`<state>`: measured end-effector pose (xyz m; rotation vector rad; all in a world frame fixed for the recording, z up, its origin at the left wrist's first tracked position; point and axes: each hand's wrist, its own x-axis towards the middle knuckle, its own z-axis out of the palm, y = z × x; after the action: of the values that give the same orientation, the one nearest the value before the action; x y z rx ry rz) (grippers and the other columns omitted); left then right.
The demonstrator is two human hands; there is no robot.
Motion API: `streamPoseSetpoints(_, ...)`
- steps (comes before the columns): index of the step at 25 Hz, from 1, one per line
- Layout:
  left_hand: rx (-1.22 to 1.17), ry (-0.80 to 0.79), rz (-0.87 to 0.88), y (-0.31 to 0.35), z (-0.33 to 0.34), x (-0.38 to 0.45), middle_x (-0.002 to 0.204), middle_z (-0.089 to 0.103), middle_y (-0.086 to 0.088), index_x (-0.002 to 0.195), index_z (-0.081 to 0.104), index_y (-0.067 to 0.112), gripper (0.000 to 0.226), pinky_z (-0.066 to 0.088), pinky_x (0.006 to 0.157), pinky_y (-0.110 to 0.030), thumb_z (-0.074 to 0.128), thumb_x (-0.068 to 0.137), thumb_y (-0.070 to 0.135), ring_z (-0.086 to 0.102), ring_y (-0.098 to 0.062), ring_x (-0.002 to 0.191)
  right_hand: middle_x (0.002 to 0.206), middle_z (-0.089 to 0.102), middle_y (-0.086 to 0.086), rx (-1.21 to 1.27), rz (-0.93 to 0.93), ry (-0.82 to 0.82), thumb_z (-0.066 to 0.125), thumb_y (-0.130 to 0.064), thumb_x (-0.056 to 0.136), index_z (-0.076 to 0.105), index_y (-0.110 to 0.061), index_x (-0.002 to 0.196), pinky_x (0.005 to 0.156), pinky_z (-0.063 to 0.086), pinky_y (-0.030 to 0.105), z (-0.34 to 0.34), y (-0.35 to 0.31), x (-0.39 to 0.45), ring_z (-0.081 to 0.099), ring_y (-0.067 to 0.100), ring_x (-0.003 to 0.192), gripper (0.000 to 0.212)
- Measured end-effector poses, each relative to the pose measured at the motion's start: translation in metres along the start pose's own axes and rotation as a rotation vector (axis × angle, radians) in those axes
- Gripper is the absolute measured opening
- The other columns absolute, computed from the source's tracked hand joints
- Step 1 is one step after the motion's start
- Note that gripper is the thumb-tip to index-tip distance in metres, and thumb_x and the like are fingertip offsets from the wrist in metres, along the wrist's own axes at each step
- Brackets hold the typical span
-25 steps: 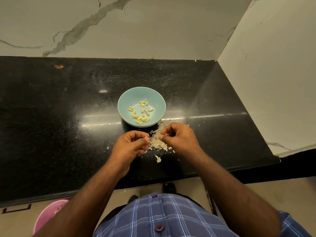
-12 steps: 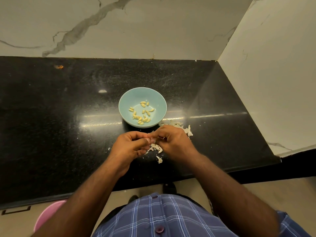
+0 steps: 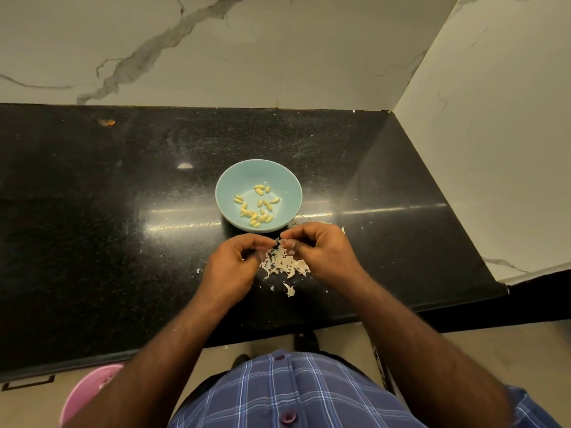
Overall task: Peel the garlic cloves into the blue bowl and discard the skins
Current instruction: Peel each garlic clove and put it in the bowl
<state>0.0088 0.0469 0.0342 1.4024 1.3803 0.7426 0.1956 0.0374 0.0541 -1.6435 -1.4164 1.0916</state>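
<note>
Blue bowl (image 3: 258, 177) stands on the black worktop (image 3: 92, 211), about midway along it and nearer the front edge than the wall; peeled garlic cloves (image 3: 257, 205) lie loose inside. Garlic skins (image 3: 282, 263) heaped just in front of the bowl; left hand (image 3: 230, 267) and right hand (image 3: 321, 253) meet over the heap, fingers curled; what each grip holds cannot be told. Pink bin (image 3: 83, 393) below the front edge.
</note>
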Motion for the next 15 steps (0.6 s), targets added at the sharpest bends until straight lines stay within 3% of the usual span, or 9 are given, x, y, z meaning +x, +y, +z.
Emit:
streamPoseSetpoints(4, -0.109, -0.032, 0.021, 0.008, 0.003, -0.003, 0.087, 0.078, 0.006, 0.096, 0.078, 0.036, 0.008, 0.058, 0.083, -0.035, 0.077, 0.089, 0.031, 0.073, -0.01, 0.087, 0.085, 0.074, -0.012, -0.093, -0.022, 0.013, 0.077, -0.015, 0.089, 0.078, -0.023, 0.094, 0.083, 0.06, 0.028, 0.0, -0.004, -0.003, 0.071, 0.003, 0.085, 0.01)
streamPoseSetpoints(6, -0.154, -0.05, 0.014, 0.012, 0.004, -0.004, 0.085, 0.078, 0.005, 0.094, 0.08, 0.029, 0.011, 0.056, 0.08, -0.031, 0.08, 0.085, 0.035, 0.073, -0.009, 0.085, 0.085, 0.074, -0.012, -0.187, -0.061, 0.016, 0.079, -0.02, 0.087, 0.078, -0.023, 0.092, 0.081, 0.061, 0.033, 0.001, -0.005, -0.003, 0.07, 0.004, 0.085, 0.005)
streamPoseSetpoints(10, -0.204, -0.022, -0.059, 0.017, 0.006, -0.005, 0.077, 0.076, 0.003, 0.089, 0.078, 0.018, 0.009, 0.048, 0.067, -0.02, 0.071, 0.094, 0.023, 0.064, 0.002, 0.067, 0.086, 0.073, -0.011, -0.154, -0.102, -0.005, 0.076, -0.016, 0.089, 0.077, -0.02, 0.092, 0.082, 0.06, 0.035, 0.002, -0.002, -0.003, 0.069, 0.006, 0.086, 0.005)
streamPoseSetpoints(15, -0.339, -0.08, -0.194, 0.017, 0.01, -0.003, 0.069, 0.071, 0.001, 0.086, 0.075, 0.011, 0.018, 0.039, 0.054, -0.017, 0.062, 0.099, 0.015, 0.054, -0.005, 0.059, 0.084, 0.07, -0.007, -0.257, -0.355, 0.142, 0.072, 0.0, 0.085, 0.073, -0.013, 0.087, 0.072, 0.053, 0.024, 0.011, 0.004, -0.01, 0.064, 0.007, 0.08, 0.013)
